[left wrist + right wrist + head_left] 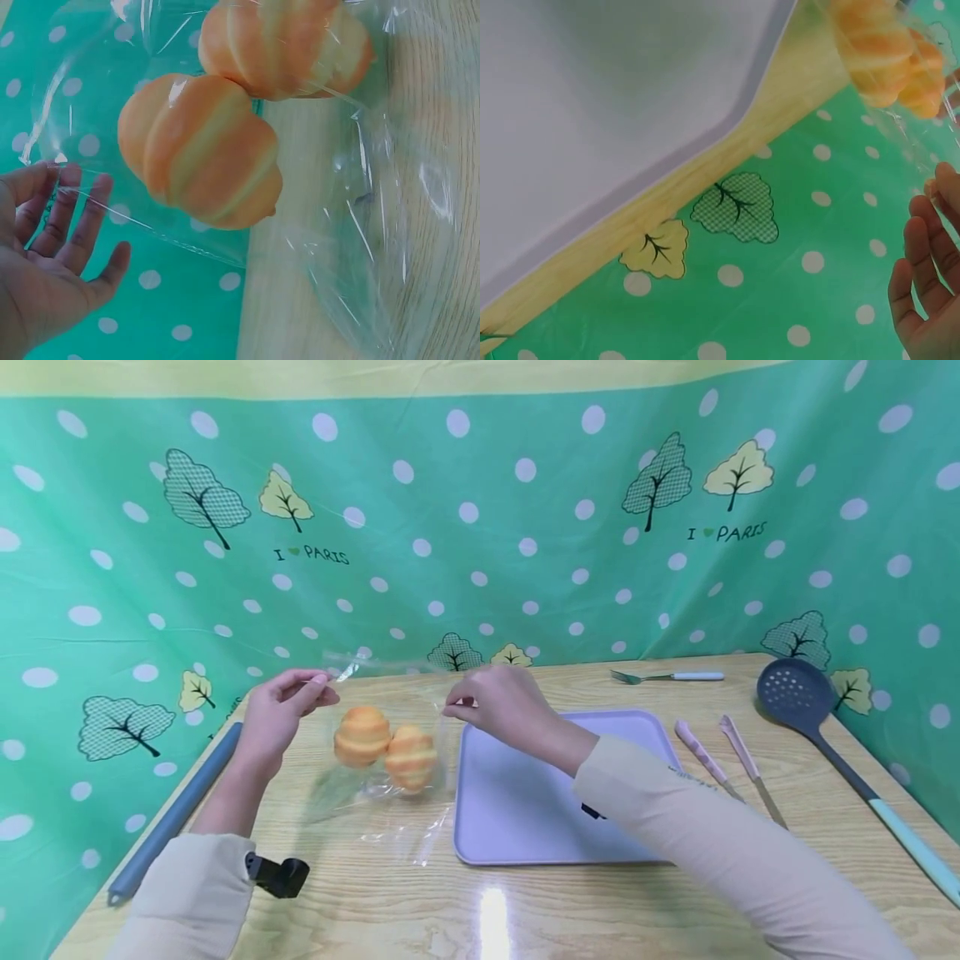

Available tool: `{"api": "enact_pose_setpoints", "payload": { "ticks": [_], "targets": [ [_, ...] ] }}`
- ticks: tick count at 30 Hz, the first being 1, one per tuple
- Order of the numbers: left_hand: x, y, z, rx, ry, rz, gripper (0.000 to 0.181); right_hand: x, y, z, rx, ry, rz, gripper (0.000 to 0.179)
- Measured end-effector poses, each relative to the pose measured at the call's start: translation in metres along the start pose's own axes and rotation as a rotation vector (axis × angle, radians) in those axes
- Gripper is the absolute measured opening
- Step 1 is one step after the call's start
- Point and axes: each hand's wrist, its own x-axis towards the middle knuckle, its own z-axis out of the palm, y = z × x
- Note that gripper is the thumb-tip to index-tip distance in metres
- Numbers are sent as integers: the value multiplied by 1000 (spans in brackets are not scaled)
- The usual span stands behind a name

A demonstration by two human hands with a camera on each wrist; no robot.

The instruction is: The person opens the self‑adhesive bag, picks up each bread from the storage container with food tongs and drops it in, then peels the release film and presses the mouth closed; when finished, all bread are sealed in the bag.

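Observation:
A clear plastic bag point(390, 814) hangs between the two hands, with two striped orange-yellow bread rolls inside it. In the head view, one roll point(362, 737) is on the left and the other roll point(411, 758) touches it on the right. My left hand point(276, 714) pinches the bag's upper left edge between thumb and forefinger; its other fingers are spread loosely in the left wrist view. At the upper right edge, my right hand point(504, 703) pinches the film with thumb and forefinger.
Right of the bag lies a purple tray point(555, 852). Beyond it are a fork point(667, 677), two pink-handled utensils point(701, 752) point(738, 747) and a black skimmer point(797, 693). A grey-blue rod point(176, 810) lies along the left edge. A green polka-dot curtain point(480, 543) closes off the back.

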Motion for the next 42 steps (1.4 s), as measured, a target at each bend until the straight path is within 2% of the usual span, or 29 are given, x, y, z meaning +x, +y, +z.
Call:
{"api": "enact_pose_setpoints", "payload": {
  "ticks": [3,8,11,14,17,21,23,28,32,35,39,42],
  "targets": [
    [-1,0,0,-65,28,6,18,2,2,-4,-4,10,-9,11],
    [-3,1,3,-197,84,21,16,6,2,-9,-42,53,-43,10],
    [-4,3,6,-283,160,41,14,9,2,-11,-47,75,-57,11],
    [-4,5,10,-371,258,90,11,12,2,-14,-35,102,-67,10],
    [-2,8,14,-435,344,167,9,15,1,-17,-33,136,-69,9],
    [-1,9,18,-454,404,228,11,18,0,-21,-47,152,-68,8],
    [-2,8,21,-448,411,208,11,18,0,-21,-49,129,-71,9],
    [-6,1,27,-444,413,96,12,17,3,-14,-50,42,-87,10],
    [-9,-7,31,-435,436,12,14,16,8,-9,-30,16,-88,6],
    [-10,-11,33,-462,438,-42,12,16,10,-7,-7,-5,-76,5],
    [-11,-14,37,-524,413,-60,12,15,10,-4,53,-71,-14,11],
    [-12,-15,38,-560,390,-55,13,15,9,-2,132,-119,72,19]
  ]
}}
